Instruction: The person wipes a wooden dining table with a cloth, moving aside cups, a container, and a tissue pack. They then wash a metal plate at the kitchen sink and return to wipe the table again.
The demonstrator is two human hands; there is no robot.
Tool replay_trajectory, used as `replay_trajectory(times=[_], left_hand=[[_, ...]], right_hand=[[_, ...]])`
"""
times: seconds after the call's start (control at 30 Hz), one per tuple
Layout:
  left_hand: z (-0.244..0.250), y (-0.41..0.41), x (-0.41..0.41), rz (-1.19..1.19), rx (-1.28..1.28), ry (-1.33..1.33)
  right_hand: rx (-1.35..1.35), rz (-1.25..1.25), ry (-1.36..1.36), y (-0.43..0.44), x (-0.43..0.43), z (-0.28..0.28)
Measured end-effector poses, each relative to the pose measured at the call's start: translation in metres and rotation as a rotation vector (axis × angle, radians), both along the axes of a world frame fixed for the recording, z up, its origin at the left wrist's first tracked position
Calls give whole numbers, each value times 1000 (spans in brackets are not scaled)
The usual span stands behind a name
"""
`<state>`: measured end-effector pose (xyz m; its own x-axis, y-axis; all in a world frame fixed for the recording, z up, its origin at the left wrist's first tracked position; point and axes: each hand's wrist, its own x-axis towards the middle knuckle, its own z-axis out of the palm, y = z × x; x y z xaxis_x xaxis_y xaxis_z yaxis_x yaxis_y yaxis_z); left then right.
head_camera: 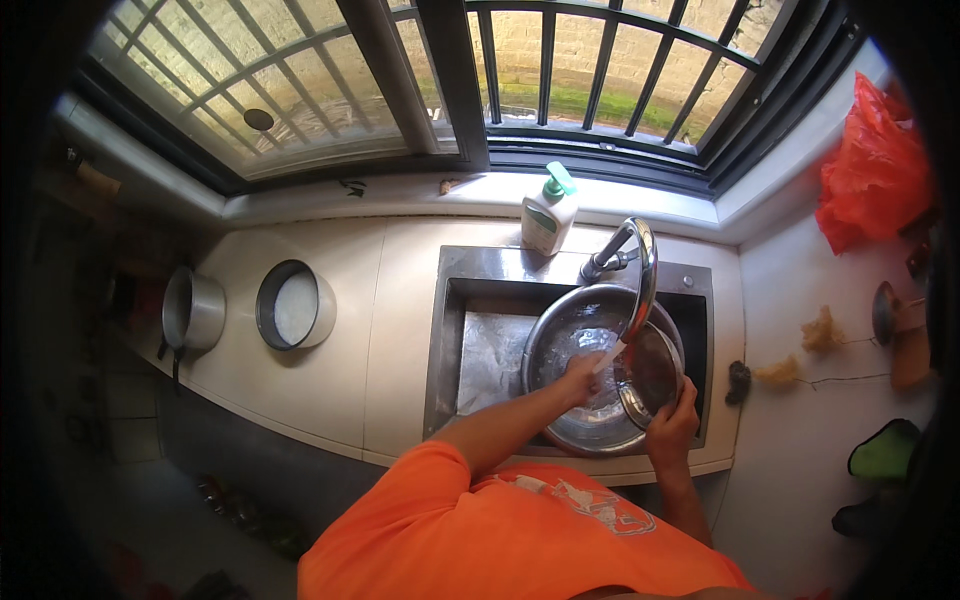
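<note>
A large stainless steel basin [541, 330] with water in it stands in the metal sink [480, 262]. Over the basin, my right hand [673, 421] grips the rim of a smaller round metal vessel [651, 375], which is tilted. My left hand [585, 379] is above the water beside that vessel, near the pale end of the faucet's stream or spout; whether its fingers hold anything cannot be told. The curved chrome faucet [645, 262] arches over the basin from the sink's back edge. Part of the smaller vessel is hidden behind the faucet.
A pump soap bottle [544, 221] stands behind the sink. Left on the counter are a round pot with white contents [296, 306] and a handled saucepan [202, 309]. A dark scourer [739, 382] lies right of the sink; a red plastic bag [870, 169] hangs at the right wall. A barred window is behind.
</note>
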<state>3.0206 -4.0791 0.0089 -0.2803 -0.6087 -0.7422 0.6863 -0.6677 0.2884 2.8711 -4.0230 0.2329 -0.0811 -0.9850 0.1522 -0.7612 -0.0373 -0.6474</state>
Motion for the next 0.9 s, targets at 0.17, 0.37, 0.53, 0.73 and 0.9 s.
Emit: replay_trajectory(times=[0.17, 0.37, 0.53, 0.73, 0.9], left_hand=[[13, -3, 16, -121, -160, -454], [72, 13, 67, -50, -30, -165], [71, 35, 73, -250, -162, -207], [131, 50, 63, -219, -380, -333], [104, 49, 55, -231, -542, -511]], right_hand=[[75, -95, -292, 10, -12, -13], [521, -217, -765, 4, -41, -78], [457, -65, -504, -6, -37, -152], [138, 235, 20, -48, 40, -72], [-3, 433, 287, -34, 74, -67]])
